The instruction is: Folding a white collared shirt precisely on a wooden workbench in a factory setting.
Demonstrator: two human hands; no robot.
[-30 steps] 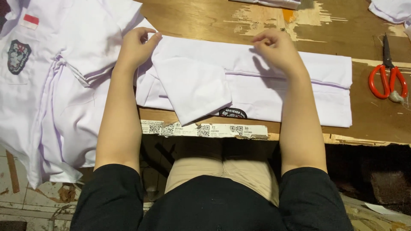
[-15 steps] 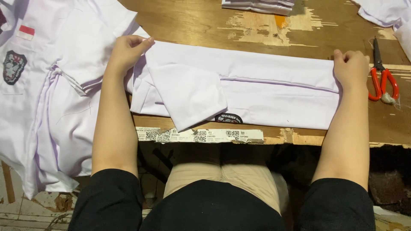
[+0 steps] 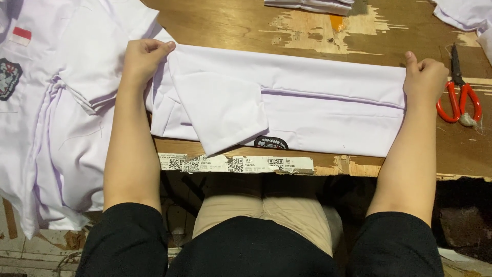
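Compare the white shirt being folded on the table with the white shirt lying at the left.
The folded shirt lies as a long flat band, pinched at its ends by the left hand and right hand; the left shirt lies loose, untouched, hanging off the wooden table. Its badge shows fully; the folded shirt's badge only peeks out. Both are white.

A white cotton shirt, folded into a long flat rectangle, was laid across the worn wooden table, one short sleeve turned over its front.

You wear a black short-sleeved top and beige trousers; your left hand and right hand are bare.
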